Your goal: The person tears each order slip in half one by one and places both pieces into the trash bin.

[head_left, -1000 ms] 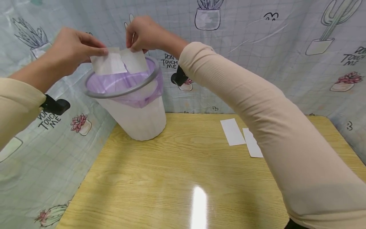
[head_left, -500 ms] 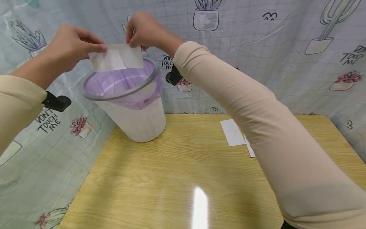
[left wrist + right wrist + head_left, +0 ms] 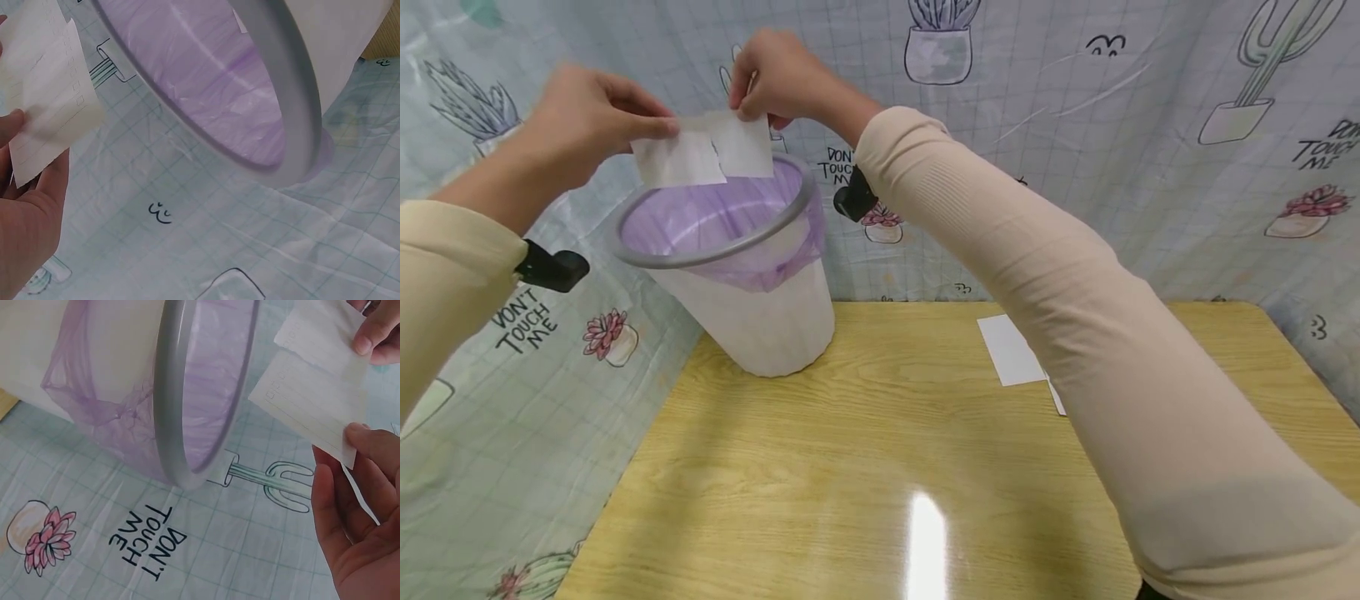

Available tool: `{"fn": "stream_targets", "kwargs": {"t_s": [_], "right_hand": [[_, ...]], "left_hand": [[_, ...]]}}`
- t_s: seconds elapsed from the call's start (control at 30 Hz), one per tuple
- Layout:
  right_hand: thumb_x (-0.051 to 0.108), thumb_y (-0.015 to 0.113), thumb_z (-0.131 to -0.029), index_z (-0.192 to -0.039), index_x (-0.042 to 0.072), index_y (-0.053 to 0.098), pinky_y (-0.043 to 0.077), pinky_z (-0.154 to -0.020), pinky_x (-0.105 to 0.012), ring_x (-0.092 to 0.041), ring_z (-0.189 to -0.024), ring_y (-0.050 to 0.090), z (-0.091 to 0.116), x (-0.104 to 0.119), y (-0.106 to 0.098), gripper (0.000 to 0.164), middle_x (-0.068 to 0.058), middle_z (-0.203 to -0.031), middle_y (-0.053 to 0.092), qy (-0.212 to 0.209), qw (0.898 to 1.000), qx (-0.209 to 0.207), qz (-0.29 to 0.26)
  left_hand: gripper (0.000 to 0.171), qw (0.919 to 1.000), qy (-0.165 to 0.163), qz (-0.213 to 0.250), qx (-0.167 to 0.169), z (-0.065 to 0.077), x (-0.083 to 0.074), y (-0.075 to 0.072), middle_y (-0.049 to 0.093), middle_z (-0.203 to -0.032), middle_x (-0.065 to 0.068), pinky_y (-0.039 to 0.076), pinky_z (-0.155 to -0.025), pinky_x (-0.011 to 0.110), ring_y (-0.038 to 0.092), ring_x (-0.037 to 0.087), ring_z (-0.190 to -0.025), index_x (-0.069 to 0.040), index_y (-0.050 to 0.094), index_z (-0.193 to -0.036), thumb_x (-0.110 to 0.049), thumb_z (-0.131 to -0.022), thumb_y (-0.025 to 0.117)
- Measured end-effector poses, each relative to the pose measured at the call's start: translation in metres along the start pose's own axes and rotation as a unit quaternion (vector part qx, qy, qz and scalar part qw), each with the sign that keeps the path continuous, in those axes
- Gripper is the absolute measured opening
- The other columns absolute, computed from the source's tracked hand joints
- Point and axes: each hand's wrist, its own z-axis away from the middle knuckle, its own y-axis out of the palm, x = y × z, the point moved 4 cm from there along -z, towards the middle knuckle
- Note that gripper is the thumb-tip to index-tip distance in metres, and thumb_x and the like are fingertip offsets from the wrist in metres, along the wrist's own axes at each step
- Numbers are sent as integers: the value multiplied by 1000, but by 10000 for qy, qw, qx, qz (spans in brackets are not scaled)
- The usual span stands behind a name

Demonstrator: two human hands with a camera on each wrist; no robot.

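Torn white paper is held up over the back of a white bin [image 3: 767, 329] with a grey rim and a purple bag [image 3: 707, 221]. My left hand [image 3: 580, 125] pinches the left piece [image 3: 681, 158] between thumb and fingers. With thumb and fingers, my right hand [image 3: 782, 75] grips the right piece [image 3: 747, 148]. A ragged tear line runs between the pieces, and they overlap in the right wrist view. Faint ruled lines show on the paper [image 3: 306, 403] there. A second white edge [image 3: 359, 494] shows between the right hand's fingers.
The bin stands at the back left of a wooden table [image 3: 850, 467]. Two white paper sheets lie at the back right, one sheet [image 3: 1011, 350] in plain view, the other [image 3: 1056, 396] mostly behind the right sleeve. A patterned plastic sheet [image 3: 1060, 183] hangs behind.
Both hands have risen slightly with the paper. The right piece, lying at a slant a second ago, now sits level beside the left one. The last half second shows hardly any movement.
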Motion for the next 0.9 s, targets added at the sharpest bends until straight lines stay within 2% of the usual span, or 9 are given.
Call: {"fn": "stream_targets", "kwargs": {"t_s": [0.07,0.27,0.37,0.47,0.6,0.7,0.8,0.83,0.9], "right_hand": [[23,65,-90,-108,13,71,52,-67,-19,-11,-72,60,1,-1,2,21,-1,-104,65,-25,9998,171,-47],[23,64,-92,-118,14,68,52,-77,-23,-12,-88,61,9,-8,6,28,-3,-107,66,-129,9970,745,-153],[22,62,-93,-118,14,67,52,-76,-23,-14,-90,61,12,-11,4,27,-3,-107,66,-282,9966,769,4],[23,60,-93,-118,14,67,52,-77,-22,-14,-90,62,15,-15,0,27,-2,-109,66,-442,9956,801,224],[27,59,-94,-118,14,67,53,-77,-23,-14,-90,63,21,-22,-3,29,-2,-110,67,-650,9924,937,459],[28,59,-94,-119,13,66,53,-78,-24,-13,-89,64,24,-28,-6,30,-3,-112,67,-820,9890,1083,579],[31,58,-95,-121,12,65,53,-79,-24,-11,-89,64,30,-39,-10,34,-4,-113,67,-833,9861,1260,687],[32,58,-95,-122,11,64,53,-80,-24,-11,-89,64,33,-44,-11,35,-4,-114,67,-811,9856,1289,734],[34,57,-95,-122,11,64,53,-81,-25,-12,-91,64,38,-56,-14,37,-4,-115,67,-719,9855,1346,741]], "left_hand": [[39,9998,70,-191,-65,0,0,1,60,-90,-10,44,-64,10,48,12,-87,-8,67,-113,-32,-83,71],[52,9979,12,-648,-87,0,5,5,58,-99,-8,49,-87,20,50,11,-91,-8,60,-128,-38,-87,66],[52,9977,36,-679,-55,-2,7,8,58,-102,-6,49,-79,15,52,11,-91,-6,59,-128,-38,-87,66],[49,9985,119,-525,24,-4,9,11,60,-98,-7,48,-65,8,57,7,-85,-4,61,-125,-34,-87,67],[42,9983,331,-458,146,-2,10,16,64,-85,-15,49,-64,8,63,-1,-73,0,63,-118,-28,-87,68],[37,9916,653,-1110,108,6,6,21,69,-81,-13,45,-63,8,59,-6,-70,-2,67,-113,-30,-88,67],[35,9776,1036,-1827,157,14,0,32,73,-91,-1,42,-62,14,55,-5,-71,-8,70,-110,-34,-88,66],[33,9733,1174,-1965,160,16,-3,36,73,-94,3,41,-62,16,54,-5,-71,-10,71,-109,-35,-88,66],[30,9708,1355,-1968,205,21,-9,44,72,-99,7,41,-62,17,55,-5,-71,-11,72,-107,-34,-88,67]]}}
